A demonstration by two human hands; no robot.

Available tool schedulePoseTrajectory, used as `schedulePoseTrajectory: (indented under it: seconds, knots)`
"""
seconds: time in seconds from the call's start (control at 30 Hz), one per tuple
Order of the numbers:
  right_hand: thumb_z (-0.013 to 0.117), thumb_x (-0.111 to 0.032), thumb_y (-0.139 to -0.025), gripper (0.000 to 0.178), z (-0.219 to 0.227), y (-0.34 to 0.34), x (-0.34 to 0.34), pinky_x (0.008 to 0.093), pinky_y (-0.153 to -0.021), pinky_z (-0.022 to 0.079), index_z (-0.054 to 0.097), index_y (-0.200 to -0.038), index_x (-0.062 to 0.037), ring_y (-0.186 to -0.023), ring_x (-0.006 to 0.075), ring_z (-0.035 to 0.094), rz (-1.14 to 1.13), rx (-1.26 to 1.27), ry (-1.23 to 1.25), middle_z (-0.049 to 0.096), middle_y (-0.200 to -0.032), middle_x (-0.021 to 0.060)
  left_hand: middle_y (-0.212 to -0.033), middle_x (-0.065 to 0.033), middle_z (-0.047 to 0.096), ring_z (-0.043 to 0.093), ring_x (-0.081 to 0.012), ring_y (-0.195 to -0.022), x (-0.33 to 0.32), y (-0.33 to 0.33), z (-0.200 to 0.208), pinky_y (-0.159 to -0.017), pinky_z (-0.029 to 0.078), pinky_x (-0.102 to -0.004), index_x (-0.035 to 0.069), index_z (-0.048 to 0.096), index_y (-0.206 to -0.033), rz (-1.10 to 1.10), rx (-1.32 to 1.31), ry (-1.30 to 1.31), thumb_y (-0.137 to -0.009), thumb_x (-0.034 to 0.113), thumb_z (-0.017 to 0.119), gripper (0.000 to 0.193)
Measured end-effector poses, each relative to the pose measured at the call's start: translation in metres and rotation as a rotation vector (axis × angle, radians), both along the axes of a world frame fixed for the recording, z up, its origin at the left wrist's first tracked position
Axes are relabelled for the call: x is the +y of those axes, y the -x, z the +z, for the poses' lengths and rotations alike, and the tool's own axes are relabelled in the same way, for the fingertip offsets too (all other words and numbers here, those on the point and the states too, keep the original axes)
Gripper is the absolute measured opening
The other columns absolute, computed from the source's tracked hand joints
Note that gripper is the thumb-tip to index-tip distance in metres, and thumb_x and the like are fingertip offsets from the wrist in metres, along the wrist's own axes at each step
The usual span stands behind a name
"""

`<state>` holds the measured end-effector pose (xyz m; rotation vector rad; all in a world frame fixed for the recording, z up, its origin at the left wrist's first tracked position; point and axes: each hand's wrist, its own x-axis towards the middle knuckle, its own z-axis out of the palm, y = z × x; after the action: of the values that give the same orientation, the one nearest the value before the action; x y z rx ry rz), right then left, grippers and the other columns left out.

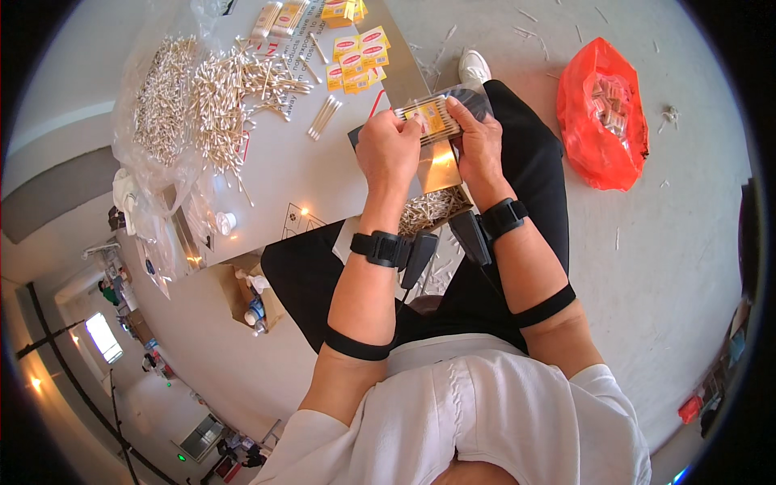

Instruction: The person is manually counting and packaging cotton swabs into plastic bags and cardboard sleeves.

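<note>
Between my two hands is a clear plastic packet of cotton swabs (434, 118), with a yellow and white card showing through its front. My left hand (388, 152) is closed on its left end, the thumb pressed on the film. Fingers of my right hand (480, 145) grip the other end, thumb on top. Beneath the packet, a shiny metal plate (439, 166) catches the light. Below my hands, a box of loose cotton swabs (434, 208) sits by my lap. A few loose swabs (324, 117) lie side by side on the table, left of my left hand.
A big heap of cotton swabs (222, 101) spills from a clear plastic bag (133, 153) on the table (279, 182). Yellow and white cards (356, 61) and filled packets (279, 18) lie farther back. On the floor stand a red bag of packets (575, 121) and a cardboard box (234, 299).
</note>
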<state>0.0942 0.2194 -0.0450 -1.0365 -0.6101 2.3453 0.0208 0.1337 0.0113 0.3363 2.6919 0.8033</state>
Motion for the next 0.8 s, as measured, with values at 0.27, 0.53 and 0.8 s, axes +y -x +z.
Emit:
schedulePoseTrajectory:
  seconds: [0.27,0.53,0.8]
  knots:
    - [0.071,-0.015,-0.089,0.015,0.003,0.002,-0.001,0.0286,-0.066,0.053,0.067,-0.092,-0.0013,-0.071,0.0127,0.064,-0.071,-0.036,0.036,0.068,-0.085,0.0035,-0.148,-0.0248,0.034,0.032,-0.0390,-0.138,-0.046,-0.030,-0.020,-0.107,0.029,-0.0529,0.002,0.033,-0.145,-0.407,0.648,0.208,-0.090,0.042,0.061,0.074]
    - [0.071,-0.015,-0.089,0.016,0.002,0.002,-0.003,0.0275,-0.065,0.051,0.067,-0.091,-0.0001,-0.071,0.0120,0.063,-0.038,-0.098,-0.068,0.068,-0.084,0.0039,-0.158,-0.0251,0.013,0.009,-0.0404,-0.147,-0.037,-0.037,-0.030,-0.112,0.010,-0.0635,-0.001,0.016,-0.152,-0.441,0.436,0.270,-0.093,0.061,0.045,0.090]
    - [0.071,-0.017,-0.089,0.017,-0.004,0.003,0.002,0.0276,-0.064,0.051,0.066,-0.090,-0.0008,-0.070,0.0124,0.063,-0.045,-0.065,0.046,0.067,-0.083,0.0035,-0.159,-0.0224,0.014,0.008,-0.0376,-0.148,-0.036,-0.039,-0.030,-0.114,0.007,-0.0616,-0.003,0.018,-0.151,-0.440,0.418,0.266,-0.092,0.060,0.048,0.092]
